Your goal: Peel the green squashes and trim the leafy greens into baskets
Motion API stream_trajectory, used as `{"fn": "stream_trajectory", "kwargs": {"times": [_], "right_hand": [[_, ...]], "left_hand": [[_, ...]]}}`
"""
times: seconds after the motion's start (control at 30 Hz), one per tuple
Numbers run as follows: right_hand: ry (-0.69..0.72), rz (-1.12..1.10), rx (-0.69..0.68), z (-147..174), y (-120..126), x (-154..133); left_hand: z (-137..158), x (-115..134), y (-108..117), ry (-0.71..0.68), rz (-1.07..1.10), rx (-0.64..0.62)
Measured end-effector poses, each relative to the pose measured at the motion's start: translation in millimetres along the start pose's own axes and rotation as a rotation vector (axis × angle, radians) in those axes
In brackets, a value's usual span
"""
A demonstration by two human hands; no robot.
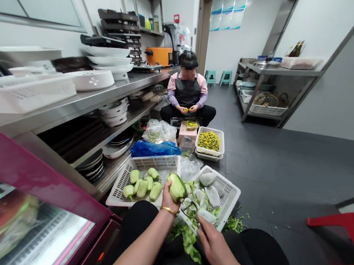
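Observation:
My left hand (170,200), with a gold bangle at the wrist, is closed around a plump green gourd-like vegetable (177,187), mostly pale with darker skin at its lower end. Just below and to the right, my right hand (213,240) grips a peeler (192,208); my fingers partly hide its handle. Green peelings (190,241) hang and lie beneath both hands. On the left, a white slotted basket (117,185) holds several pale green peeled vegetables (142,188). Another white basket (233,195) on the right contains white foam nets (212,195) and peelings.
Opposite me, a squatting co-worker (187,90) handles small yellow flowers beside a white tub of yellow flowers (209,140). A blue plastic bag (155,149) lies behind the left basket. Metal shelving (131,86) with dishes runs along the left; a red stool (344,243) stands right.

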State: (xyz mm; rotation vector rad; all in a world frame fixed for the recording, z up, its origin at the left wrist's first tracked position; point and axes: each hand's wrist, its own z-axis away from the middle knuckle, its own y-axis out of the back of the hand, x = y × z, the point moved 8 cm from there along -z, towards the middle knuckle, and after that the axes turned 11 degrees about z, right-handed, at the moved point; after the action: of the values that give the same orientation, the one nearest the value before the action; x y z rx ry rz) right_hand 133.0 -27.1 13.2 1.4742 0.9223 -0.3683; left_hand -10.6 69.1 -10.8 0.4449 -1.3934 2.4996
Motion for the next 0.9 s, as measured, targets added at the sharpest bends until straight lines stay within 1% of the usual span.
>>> {"fn": "stream_trajectory", "kwargs": {"times": [0.07,0.13,0.2,0.3,0.33,0.4,0.47,0.53,0.6,0.67,0.7,0.77,0.83,0.9], "right_hand": [[-0.011,-0.038,-0.041,8.8,6.8,6.6],[-0.021,-0.076,-0.047,2.9,24.6,6.7],[-0.043,-0.085,-0.022,-16.4,47.9,-0.3],[-0.041,-0.085,0.014,-53.6,74.7,-24.2],[-0.029,-0.086,0.014,-63.6,77.8,-33.2],[-0.015,-0.073,0.01,-73.6,74.1,-45.8],[-0.017,-0.053,0.017,-66.7,60.7,-47.6],[-0.015,-0.041,-0.017,-43.7,40.4,-39.6],[0.007,-0.039,-0.161,-11.7,16.6,-27.2],[-0.008,-0.03,-0.311,17.8,3.6,-12.6],[-0.027,-0.025,-0.346,26.8,4.7,-7.0],[-0.063,-0.018,-0.328,28.4,19.1,-3.1],[-0.064,-0.017,-0.247,10.5,40.7,-11.1],[-0.043,-0.028,-0.144,-17.9,60.9,-26.0]], "left_hand": [[-0.3,6.1,-3.1,0.007,0.012,-0.055],[2.1,7.6,-8.2,0.054,-0.021,-0.148],[7.9,5.6,-12.6,0.1,-0.091,-0.239],[21.0,3.6,-22.2,0.073,-0.176,-0.396],[25.6,2.8,-26.1,0.052,-0.195,-0.451],[31.4,1.8,-30.9,0.009,-0.209,-0.523],[28.8,3.7,-28.4,-0.023,-0.173,-0.515],[17.9,9.6,-17.7,-0.045,-0.111,-0.425],[4.7,15.8,-3.6,-0.024,-0.072,-0.306],[-3.9,19.5,4.8,0.035,-0.058,-0.244],[-5.3,20.1,5.2,0.068,-0.055,-0.25],[-2.8,18.6,0.6,0.122,-0.063,-0.312],[4.9,13.3,-6.7,0.158,-0.092,-0.396],[13.7,5.7,-12.3,0.188,-0.134,-0.464]]}}
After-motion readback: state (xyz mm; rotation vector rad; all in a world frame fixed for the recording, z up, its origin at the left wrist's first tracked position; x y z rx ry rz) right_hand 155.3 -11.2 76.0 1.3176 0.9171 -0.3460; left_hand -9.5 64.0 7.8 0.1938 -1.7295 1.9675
